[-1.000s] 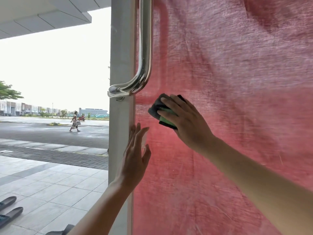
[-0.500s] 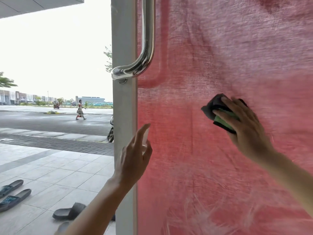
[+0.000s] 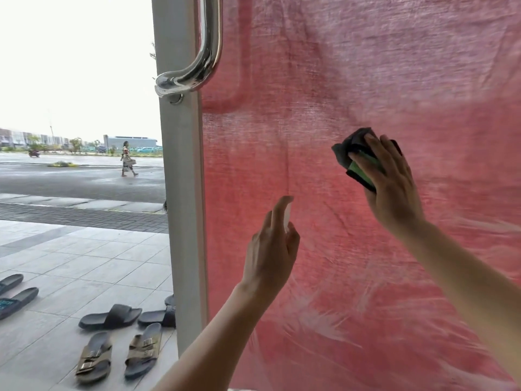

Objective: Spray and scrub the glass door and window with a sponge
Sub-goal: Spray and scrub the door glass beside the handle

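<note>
While right hand (image 3: 394,193) grips sponge (image 3: 347,153) on glass door (image 3: 338,66), left hand (image 3: 270,255) grips spray bottle (image 3: 287,218).

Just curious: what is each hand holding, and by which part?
Right hand holds a green sponge by its back; left hand grips a white spray bottle round its body, forefinger on top.

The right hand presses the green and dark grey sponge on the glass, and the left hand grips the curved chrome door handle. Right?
Only the left hand is wrong: the head view shows it holding a small white spray bottle, below the curved chrome door handle; the rest stands.
</note>
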{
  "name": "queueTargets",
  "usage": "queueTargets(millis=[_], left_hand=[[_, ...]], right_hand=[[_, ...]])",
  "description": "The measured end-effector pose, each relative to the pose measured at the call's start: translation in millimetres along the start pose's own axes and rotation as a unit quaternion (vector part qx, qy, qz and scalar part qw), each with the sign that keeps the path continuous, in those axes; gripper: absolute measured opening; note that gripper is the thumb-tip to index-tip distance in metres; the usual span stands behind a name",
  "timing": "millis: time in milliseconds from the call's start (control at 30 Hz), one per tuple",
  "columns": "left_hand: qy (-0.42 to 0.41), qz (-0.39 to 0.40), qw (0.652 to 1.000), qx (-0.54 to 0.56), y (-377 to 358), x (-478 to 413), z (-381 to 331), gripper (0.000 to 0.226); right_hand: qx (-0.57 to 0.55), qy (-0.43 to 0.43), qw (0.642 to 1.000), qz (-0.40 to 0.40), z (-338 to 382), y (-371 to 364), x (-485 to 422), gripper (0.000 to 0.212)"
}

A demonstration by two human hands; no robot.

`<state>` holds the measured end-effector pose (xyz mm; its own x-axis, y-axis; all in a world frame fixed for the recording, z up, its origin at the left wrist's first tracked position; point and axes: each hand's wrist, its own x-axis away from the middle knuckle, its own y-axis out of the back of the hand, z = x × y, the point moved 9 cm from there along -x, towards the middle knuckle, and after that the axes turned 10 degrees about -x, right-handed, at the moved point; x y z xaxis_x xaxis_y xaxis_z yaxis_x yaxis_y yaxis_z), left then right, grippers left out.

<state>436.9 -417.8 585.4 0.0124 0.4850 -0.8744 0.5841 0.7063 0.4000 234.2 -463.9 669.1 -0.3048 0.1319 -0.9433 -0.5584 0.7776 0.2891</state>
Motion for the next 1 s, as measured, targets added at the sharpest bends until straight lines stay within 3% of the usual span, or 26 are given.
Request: queueTargets(millis=[233,567,867,1000], left_hand=[[-0.004,0.029,1.0,0.006,-14,2,-11,0.041],[-0.03,-0.016,0.998,-0.045,1,5,14,0.047],[-0.032,-0.036,0.998,-0.043,17,-18,75,0.049],[-0.024,-0.037,0.998,-0.047,13,-16,87,0.053]], right_hand=[[0.002,0.014,1.0,0.01,3,3,6,0.066],[0.023,0.026,0.996,0.077,-5,12,12,0.068],[-0.02,-0.012,0.999,-0.022,12,-3,-46,0.06],[-0.019,0.034,0.999,-0.001,44,-39,-10,0.059]])
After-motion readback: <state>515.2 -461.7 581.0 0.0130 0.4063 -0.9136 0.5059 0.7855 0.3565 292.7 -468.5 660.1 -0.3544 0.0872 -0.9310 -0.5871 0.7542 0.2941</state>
